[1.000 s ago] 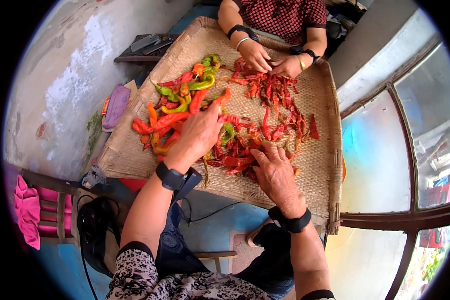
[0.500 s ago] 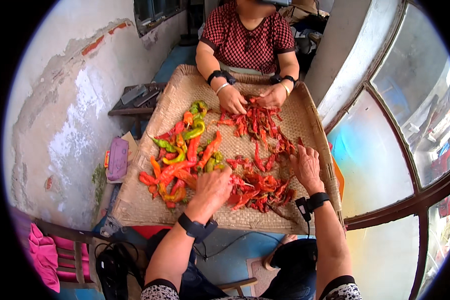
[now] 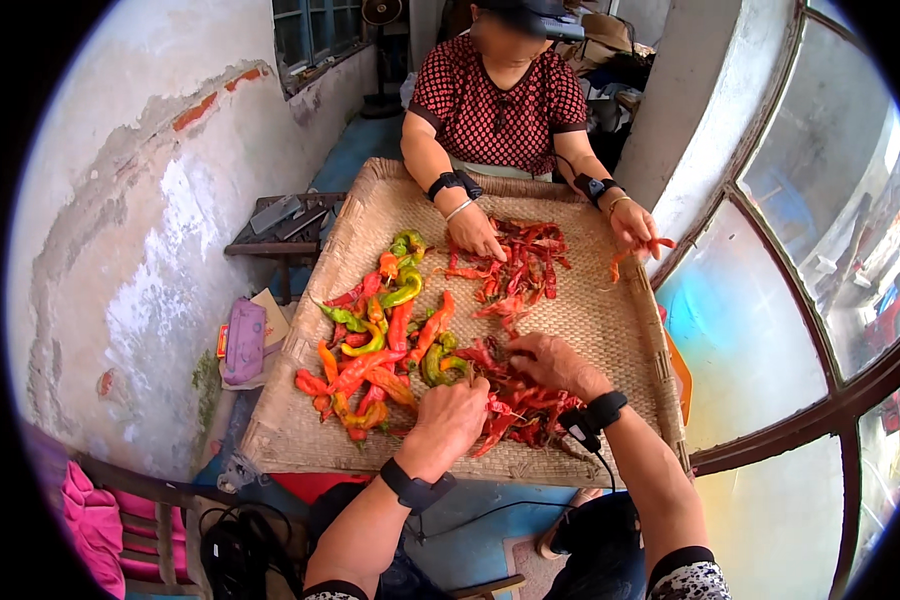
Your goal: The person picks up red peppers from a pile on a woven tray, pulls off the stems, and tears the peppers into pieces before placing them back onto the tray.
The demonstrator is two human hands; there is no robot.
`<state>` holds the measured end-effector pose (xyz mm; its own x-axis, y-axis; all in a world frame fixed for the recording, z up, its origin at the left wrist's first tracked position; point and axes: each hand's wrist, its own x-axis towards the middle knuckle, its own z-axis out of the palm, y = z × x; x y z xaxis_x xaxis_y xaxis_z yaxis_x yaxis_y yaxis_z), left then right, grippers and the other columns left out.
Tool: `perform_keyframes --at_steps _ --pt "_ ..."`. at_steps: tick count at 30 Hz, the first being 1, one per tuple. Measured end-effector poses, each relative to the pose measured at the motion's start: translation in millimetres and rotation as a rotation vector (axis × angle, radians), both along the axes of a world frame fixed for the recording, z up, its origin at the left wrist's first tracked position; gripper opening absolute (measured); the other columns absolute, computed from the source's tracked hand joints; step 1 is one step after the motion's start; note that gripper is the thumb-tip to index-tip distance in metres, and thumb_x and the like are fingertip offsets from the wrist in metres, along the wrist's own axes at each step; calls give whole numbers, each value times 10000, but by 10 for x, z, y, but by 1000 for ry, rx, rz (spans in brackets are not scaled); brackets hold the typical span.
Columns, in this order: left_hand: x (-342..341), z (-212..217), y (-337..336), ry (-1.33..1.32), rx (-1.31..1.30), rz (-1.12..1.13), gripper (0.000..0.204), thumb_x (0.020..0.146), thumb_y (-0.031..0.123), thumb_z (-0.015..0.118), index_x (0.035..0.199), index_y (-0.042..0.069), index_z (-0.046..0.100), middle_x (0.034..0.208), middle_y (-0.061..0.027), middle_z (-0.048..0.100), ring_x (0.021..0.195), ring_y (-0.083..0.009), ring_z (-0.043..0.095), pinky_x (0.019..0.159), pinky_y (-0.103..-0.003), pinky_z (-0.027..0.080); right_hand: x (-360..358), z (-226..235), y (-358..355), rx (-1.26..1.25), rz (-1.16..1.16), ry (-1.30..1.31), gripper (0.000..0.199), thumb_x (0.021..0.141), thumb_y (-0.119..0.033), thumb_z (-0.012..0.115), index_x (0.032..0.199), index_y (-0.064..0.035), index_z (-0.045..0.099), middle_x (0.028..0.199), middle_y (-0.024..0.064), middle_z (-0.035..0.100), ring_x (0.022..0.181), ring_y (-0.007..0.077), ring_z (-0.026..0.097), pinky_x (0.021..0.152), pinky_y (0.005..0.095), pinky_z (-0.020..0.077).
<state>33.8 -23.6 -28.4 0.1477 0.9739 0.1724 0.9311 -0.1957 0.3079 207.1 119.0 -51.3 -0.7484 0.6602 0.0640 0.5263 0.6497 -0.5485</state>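
Observation:
A large woven tray [image 3: 610,330] lies in front of me. On its left side is a pile of fresh red, orange and green chili peppers [image 3: 362,370]. Wrinkled dried red chili peppers [image 3: 530,408] are heaped at the near middle, with a second dried heap [image 3: 518,262] farther off. My left hand [image 3: 455,418] is closed in a pinch between the fresh pile and the near dried heap; what it holds is hidden. Over the near dried heap, my right hand [image 3: 558,365] has its fingers bent onto dried peppers, fingertips partly hidden.
Across the tray, a person [image 3: 500,100] touches the far heap with one hand and holds a red pepper [image 3: 660,244] at the right rim with the other. A wall [image 3: 160,200] is left, a window [image 3: 750,320] right. A purple pouch [image 3: 245,340] lies beside the tray.
My right hand has moved left from the tray's right side onto the near dried heap. The other person's hand has carried a red pepper to the right rim. The view has tilted up slightly.

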Motion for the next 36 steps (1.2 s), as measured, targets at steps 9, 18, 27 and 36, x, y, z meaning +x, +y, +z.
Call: perform_keyframes --at_steps 9,18,27,36 --pt "0 15 -74 66 -50 -12 168 765 127 625 877 8 582 702 -192 636 692 -353 645 597 -448 508 117 345 -964 221 37 169 386 772 -60 648 1154 -49 597 1056 146 608 984 330 569 864 389 478" --pt "-38 223 -104 -52 -106 -25 240 769 145 645 980 51 583 821 -179 652 798 -369 632 690 -460 493 242 379 -1040 481 -98 176 344 692 -4 637 1032 -59 647 948 82 649 842 282 597 746 362 506" --pt "189 330 -5 -456 -23 -71 344 773 22 662 1098 39 550 942 -179 654 841 -340 647 723 -380 512 263 482 -1137 398 -221 515 323 747 73 610 1047 -44 630 873 110 633 786 297 599 686 371 508" --pt "327 293 101 -750 -14 -108 333 777 -33 616 1101 25 562 929 -96 654 864 -167 643 769 -283 504 238 550 -1124 155 -348 742 330 831 35 612 1153 -31 578 917 152 650 810 274 666 692 325 525"
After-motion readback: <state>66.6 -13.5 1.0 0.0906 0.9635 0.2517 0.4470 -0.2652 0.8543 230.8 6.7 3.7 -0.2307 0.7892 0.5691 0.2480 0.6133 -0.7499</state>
